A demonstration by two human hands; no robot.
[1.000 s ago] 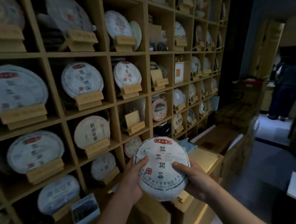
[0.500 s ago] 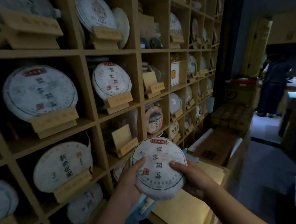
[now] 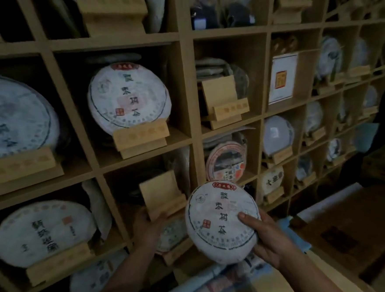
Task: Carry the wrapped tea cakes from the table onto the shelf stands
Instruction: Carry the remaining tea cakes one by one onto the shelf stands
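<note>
1. The right hand (image 3: 269, 238) is gripping the tea cake (image 3: 222, 221). The thumb is lying flat on the paper front and the fingers are going round the back, so the cake is not slipping.
2. The hand is holding the cake up straight with the writing facing us. That is how the cakes on the shelf are showing, so it looks ready to go in the same way.
3. The cake is still in the air, near us, just right of the empty stand (image 3: 162, 194). It is not on the stand yet.
4. The left hand (image 3: 147, 231) is gripping the bottom of that empty stand. I think it is keeping the stand steady or moving it, so the cake can sit on it.
5. The stand is leaning back and has a lip in front. That should stop a round cake from rolling off.
6. The shelf (image 3: 189, 82) around it is holding more cakes on stands. One with matching writing (image 3: 127, 98) is sitting just above, a little farther left.
</note>
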